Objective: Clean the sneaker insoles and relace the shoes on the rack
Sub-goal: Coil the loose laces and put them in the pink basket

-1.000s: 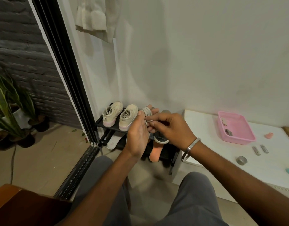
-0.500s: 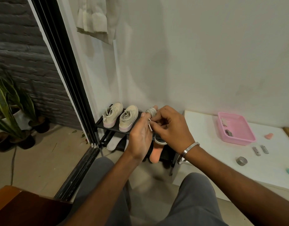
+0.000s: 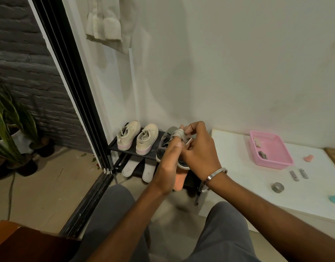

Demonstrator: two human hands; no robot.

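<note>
I count two cream lace-up sneakers [image 3: 136,138], toes toward the wall, on one black metal shoe rack [image 3: 125,150]; two white insoles [image 3: 139,168] below; my left hand [image 3: 169,163] and right hand [image 3: 199,154] both grasp one pale flat shoelace [image 3: 179,134].

Your arms are bare to the elbow and past it; no sleeves in view. Right wrist carries a plain silver bangle [image 3: 216,174], smooth metal, no stones or markings that can be made out. Left wrist bare. Your hands, left [image 3: 167,163] and right [image 3: 199,150], wear no gloves or visible rings. Legs in grey trousers [image 3: 225,233], plain cloth, both knees showing.
</note>
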